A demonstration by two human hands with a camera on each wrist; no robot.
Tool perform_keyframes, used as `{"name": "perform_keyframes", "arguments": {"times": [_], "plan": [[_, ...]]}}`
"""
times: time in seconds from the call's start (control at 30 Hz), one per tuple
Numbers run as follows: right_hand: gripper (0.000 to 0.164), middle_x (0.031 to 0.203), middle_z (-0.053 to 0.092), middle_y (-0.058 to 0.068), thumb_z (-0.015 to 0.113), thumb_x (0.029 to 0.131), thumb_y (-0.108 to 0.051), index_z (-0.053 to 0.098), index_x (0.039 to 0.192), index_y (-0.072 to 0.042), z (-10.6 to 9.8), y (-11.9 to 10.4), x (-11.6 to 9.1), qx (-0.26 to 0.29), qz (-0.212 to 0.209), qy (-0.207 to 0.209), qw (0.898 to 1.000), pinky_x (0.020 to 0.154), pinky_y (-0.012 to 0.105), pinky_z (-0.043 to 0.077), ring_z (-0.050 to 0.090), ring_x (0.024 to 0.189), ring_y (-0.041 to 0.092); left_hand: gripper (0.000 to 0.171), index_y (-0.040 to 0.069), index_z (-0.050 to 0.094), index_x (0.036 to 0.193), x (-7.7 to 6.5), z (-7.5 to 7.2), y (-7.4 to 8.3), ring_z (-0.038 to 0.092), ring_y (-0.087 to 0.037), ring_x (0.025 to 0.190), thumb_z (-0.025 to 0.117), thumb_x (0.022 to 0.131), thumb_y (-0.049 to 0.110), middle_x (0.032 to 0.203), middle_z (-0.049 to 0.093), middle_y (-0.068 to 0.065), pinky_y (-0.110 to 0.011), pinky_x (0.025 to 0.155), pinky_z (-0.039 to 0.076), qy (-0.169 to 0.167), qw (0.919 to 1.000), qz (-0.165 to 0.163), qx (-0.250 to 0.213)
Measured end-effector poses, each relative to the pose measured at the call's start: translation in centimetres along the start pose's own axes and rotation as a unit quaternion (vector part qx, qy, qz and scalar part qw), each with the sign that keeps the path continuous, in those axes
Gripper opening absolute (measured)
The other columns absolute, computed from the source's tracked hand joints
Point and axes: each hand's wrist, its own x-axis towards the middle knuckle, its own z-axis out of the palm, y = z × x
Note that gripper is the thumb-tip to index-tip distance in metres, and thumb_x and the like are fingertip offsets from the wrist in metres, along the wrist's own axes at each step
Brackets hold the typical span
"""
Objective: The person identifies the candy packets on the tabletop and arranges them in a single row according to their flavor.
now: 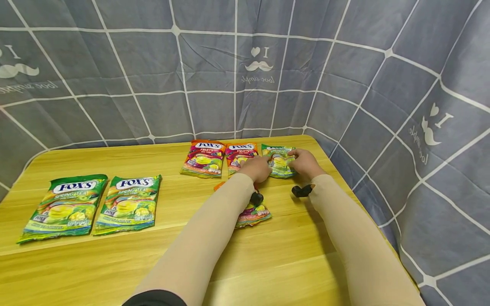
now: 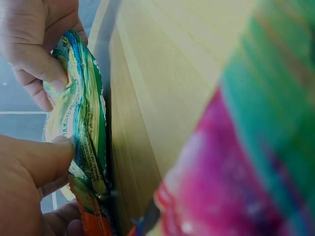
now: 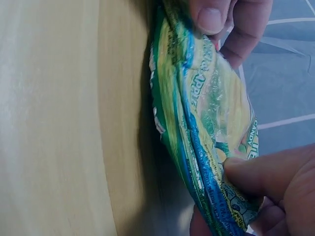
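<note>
At the back right of the table, both hands grip a green Fox's Spring Tea candy bag (image 1: 281, 162). My left hand (image 1: 257, 169) pinches its left edge; in the left wrist view the thumb of this left hand (image 2: 32, 164) presses the front. From the other side, my right hand (image 1: 305, 163) pinches the right edge. The right wrist view has the right hand's thumb on the green bag (image 3: 206, 113), fingers partly hidden behind it. An orange Fox's Fruits bag (image 1: 242, 149) lies just left, partly covered by the left hand. Another Fruits bag (image 1: 252, 216) lies under the left forearm.
A third Fruits bag (image 1: 203, 159) lies at the back middle of the wooden table (image 1: 268, 263). Two green Spring Tea bags (image 1: 65, 208) (image 1: 128, 206) lie side by side at the left. A grey checked curtain (image 1: 214, 63) hangs behind and along the right edge.
</note>
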Motion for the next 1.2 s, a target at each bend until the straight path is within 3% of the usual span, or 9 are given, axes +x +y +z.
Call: {"name": "perform_keyframes", "arguments": {"times": [0.13,0.27,0.33,0.47,0.57,0.7,0.93,1.07,1.2], "plan": [[0.044,0.116,0.052,0.015,0.067,0.099,-0.009,0.061,0.143,-0.004,-0.3,0.1,-0.2,0.026,-0.007,0.022,0.999,0.086,0.039,0.045,0.049,0.101,0.029,0.063,0.03,0.03,0.168,0.0,0.1,0.1,0.039,-0.035,0.155,0.053,0.11,0.039,0.168,0.042,-0.002,-0.062,0.123,0.025,0.005,0.9999,0.003,-0.01],[0.042,0.117,0.054,0.012,0.066,0.099,-0.005,0.062,0.141,-0.005,-0.6,-0.3,-0.5,0.078,-0.006,0.038,0.996,0.079,0.032,0.045,0.049,0.091,0.023,0.067,0.033,0.023,0.169,0.0,-0.1,-0.1,0.038,-0.038,0.155,0.053,0.11,0.04,0.169,0.042,-0.001,-0.064,0.124,0.022,0.008,0.9995,0.008,-0.029],[0.043,0.124,0.055,0.015,0.064,0.099,-0.003,0.061,0.142,-0.005,-0.7,-0.6,-0.7,0.112,-0.005,0.037,0.993,0.079,0.031,0.046,0.05,0.094,0.024,0.069,0.033,0.02,0.17,0.0,-0.2,-0.2,0.039,-0.039,0.155,0.054,0.11,0.041,0.168,0.043,-0.002,-0.064,0.125,0.021,0.01,0.9991,0.011,-0.041],[0.044,0.142,0.055,0.021,0.064,0.099,-0.003,0.061,0.143,-0.005,-1.1,-1.1,-1.0,0.137,-0.014,0.045,0.989,0.083,0.028,0.047,0.053,0.122,0.03,0.073,0.033,0.016,0.171,0.2,-0.3,-0.6,0.043,-0.037,0.153,0.054,0.109,0.045,0.167,0.044,-0.003,-0.063,0.124,0.023,0.011,0.9979,0.022,-0.06],[0.045,0.142,0.056,0.018,0.065,0.099,-0.004,0.061,0.143,-0.004,-1.4,-1.3,-1.2,0.14,-0.027,0.054,0.988,0.086,0.025,0.047,0.047,0.133,0.03,0.074,0.033,0.016,0.171,0.3,-0.3,-0.8,0.045,-0.034,0.152,0.053,0.109,0.047,0.167,0.044,-0.003,-0.06,0.121,0.027,0.015,0.9968,0.032,-0.071],[0.045,0.128,0.054,0.013,0.064,0.099,-0.002,0.06,0.144,-0.002,-1.8,-1.4,-1.3,0.164,-0.041,0.056,0.984,0.082,0.023,0.046,0.044,0.121,0.026,0.073,0.033,0.018,0.171,0.4,-0.4,-0.9,0.044,-0.034,0.152,0.054,0.109,0.048,0.168,0.043,-0.005,-0.06,0.12,0.028,0.019,0.9946,0.043,-0.093],[0.047,0.122,0.051,0.009,0.063,0.099,-0.001,0.057,0.145,0.002,-2.2,-1.7,-1.5,0.183,-0.053,0.053,0.98,0.074,0.015,0.047,0.045,0.112,0.02,0.072,0.033,0.021,0.17,0.3,-0.6,-0.9,0.043,-0.034,0.153,0.057,0.108,0.045,0.168,0.043,-0.004,-0.063,0.124,0.023,0.039,0.9872,0.053,-0.145],[0.047,0.122,0.052,0.008,0.062,0.1,-0.001,0.055,0.147,0.002,-2.4,-2.2,-1.7,0.199,-0.056,0.048,0.977,0.073,0.014,0.049,0.047,0.107,0.017,0.074,0.032,0.022,0.17,0.2,-0.9,-0.9,0.055,-0.034,0.142,0.06,0.107,0.042,0.167,0.045,-0.006,-0.056,0.119,0.037,0.05,0.9819,0.053,-0.175],[0.047,0.121,0.052,0.007,0.062,0.1,0.0,0.056,0.146,0.002,-2.5,-2.7,-1.8,0.221,-0.057,0.055,0.972,0.073,0.013,0.049,0.05,0.104,0.015,0.073,0.032,0.021,0.17,-0.1,-1.4,-1.0,0.067,-0.036,0.118,0.06,0.108,0.038,0.167,0.042,-0.007,-0.048,0.096,0.055,0.048,0.9716,0.062,-0.223]]}}
